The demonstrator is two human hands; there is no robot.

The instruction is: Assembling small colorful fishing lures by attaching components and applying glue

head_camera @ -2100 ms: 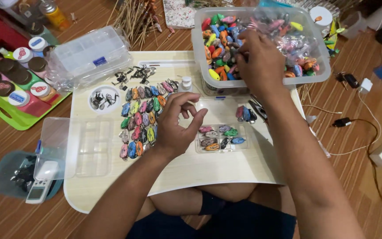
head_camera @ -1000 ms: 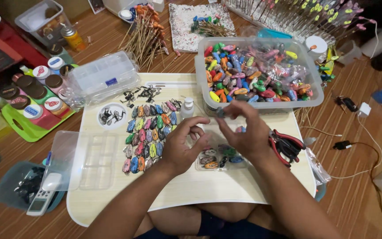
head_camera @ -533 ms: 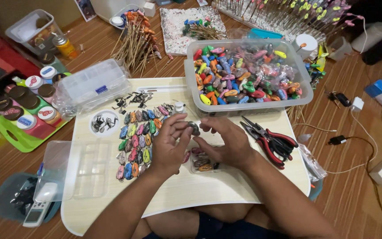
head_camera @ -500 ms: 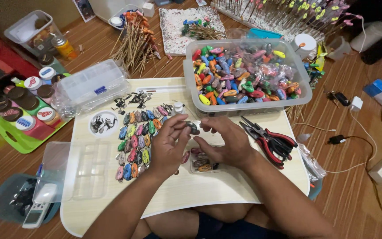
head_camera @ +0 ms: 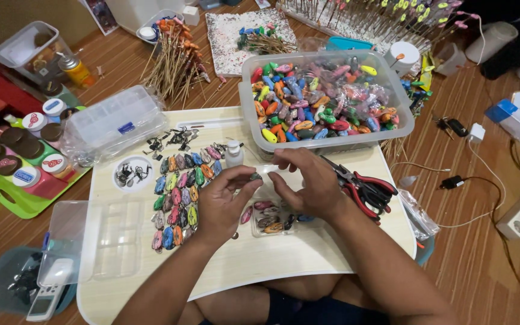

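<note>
Near the centre of the frame, the left hand [head_camera: 221,201] and the right hand [head_camera: 308,180] meet over the lap table [head_camera: 308,259]. Their fingertips pinch together one small dark piece [head_camera: 255,176] — too small to tell exactly. Just below lies a clear tray [head_camera: 269,218] of coloured lures; red-handled pliers [head_camera: 365,189] rest right of the hands.

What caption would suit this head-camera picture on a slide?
Both hands, left hand and right hand, pinch a small piece above a lap table with rows of painted lures and red pliers.
</note>
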